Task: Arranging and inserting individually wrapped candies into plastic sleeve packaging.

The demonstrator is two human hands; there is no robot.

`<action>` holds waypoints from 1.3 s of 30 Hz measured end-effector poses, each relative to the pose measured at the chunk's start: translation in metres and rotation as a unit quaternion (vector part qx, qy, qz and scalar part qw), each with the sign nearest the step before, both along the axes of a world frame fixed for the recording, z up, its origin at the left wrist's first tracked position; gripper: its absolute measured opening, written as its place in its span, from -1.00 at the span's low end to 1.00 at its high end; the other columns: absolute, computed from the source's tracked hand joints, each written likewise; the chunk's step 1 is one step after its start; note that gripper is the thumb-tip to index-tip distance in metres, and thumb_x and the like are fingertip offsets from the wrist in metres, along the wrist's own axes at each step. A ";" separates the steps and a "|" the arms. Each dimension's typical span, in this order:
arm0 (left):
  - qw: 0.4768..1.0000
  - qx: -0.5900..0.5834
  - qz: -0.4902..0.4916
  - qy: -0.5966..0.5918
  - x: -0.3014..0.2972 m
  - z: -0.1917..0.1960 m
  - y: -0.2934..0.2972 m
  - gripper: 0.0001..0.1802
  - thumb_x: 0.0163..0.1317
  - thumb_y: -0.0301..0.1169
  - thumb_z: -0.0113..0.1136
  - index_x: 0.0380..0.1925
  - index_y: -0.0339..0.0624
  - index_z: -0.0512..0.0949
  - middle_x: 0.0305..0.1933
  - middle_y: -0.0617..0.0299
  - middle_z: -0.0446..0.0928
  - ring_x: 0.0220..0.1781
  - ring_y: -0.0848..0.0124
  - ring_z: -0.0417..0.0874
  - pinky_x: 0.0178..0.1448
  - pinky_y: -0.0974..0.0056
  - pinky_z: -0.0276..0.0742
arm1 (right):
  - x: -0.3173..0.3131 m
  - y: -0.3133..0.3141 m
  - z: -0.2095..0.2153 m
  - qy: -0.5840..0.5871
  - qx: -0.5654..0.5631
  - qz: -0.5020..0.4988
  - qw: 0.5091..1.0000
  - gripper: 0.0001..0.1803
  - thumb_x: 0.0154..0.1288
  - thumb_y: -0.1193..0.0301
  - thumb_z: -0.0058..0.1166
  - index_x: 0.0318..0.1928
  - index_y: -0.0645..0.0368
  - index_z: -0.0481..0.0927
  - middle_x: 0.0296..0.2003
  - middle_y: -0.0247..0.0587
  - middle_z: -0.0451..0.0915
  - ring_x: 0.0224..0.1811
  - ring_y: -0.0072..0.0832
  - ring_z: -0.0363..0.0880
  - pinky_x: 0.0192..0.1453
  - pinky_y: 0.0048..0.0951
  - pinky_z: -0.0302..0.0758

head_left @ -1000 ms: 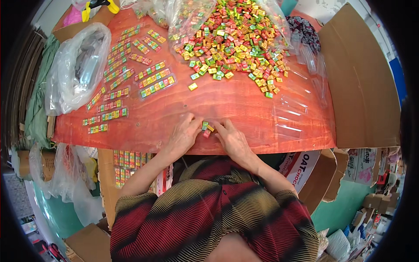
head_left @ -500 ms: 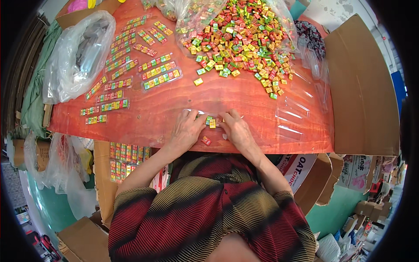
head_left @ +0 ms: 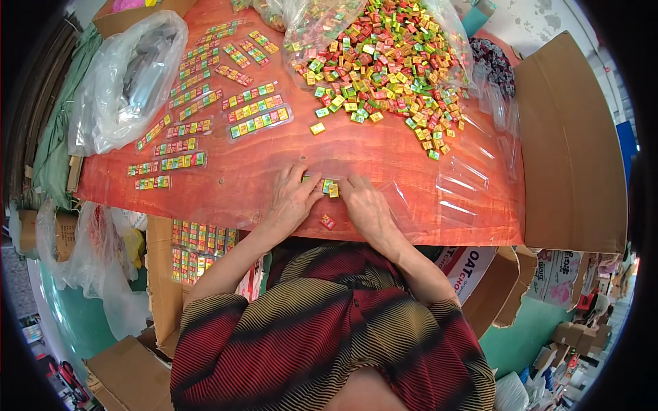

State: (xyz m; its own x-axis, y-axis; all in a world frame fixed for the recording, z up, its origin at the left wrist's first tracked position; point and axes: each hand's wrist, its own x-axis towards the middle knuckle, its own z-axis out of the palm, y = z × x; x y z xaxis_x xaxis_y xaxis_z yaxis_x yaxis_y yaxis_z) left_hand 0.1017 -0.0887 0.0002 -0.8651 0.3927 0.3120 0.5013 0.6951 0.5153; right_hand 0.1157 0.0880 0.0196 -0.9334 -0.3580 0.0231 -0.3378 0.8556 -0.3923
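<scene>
Close to the table's near edge, both hands work at a clear plastic strip tray with a few small yellow and green boxes (head_left: 333,191) at it. My left hand (head_left: 293,200) is closed, its thumb and fingertips gripping the tray's left part. From the other side my right hand (head_left: 368,209) has its fingers bent together against the tray's right part; its fingertips are partly hidden. A single red box (head_left: 327,222) lies on the table between my wrists. Just right of my right hand shows a thin clear plastic edge (head_left: 399,194).
A big heap of small coloured boxes (head_left: 384,75) spills from a clear bag at the far side. Filled strip trays (head_left: 260,122) lie to the left, near a plastic bag (head_left: 154,89). Clear trays (head_left: 458,209) lie right, before a cardboard box (head_left: 572,144).
My right hand has drawn slightly left and its fingers have closed in on the tray. My left hand stays nearly in place. The view has shifted a little.
</scene>
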 end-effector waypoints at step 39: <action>0.983 0.113 -0.002 -0.148 -0.003 -0.001 -0.032 0.00 -0.17 -0.53 0.32 0.29 -0.18 -0.03 0.14 -0.09 0.30 0.14 0.04 0.36 0.15 0.11 0.33 | -0.021 -0.052 -0.020 0.097 -0.195 0.012 0.976 -0.70 -0.08 0.36 0.20 -0.24 0.07 0.56 -0.35 -0.24 0.43 -0.24 -0.28 0.35 -0.16 -0.26 0.22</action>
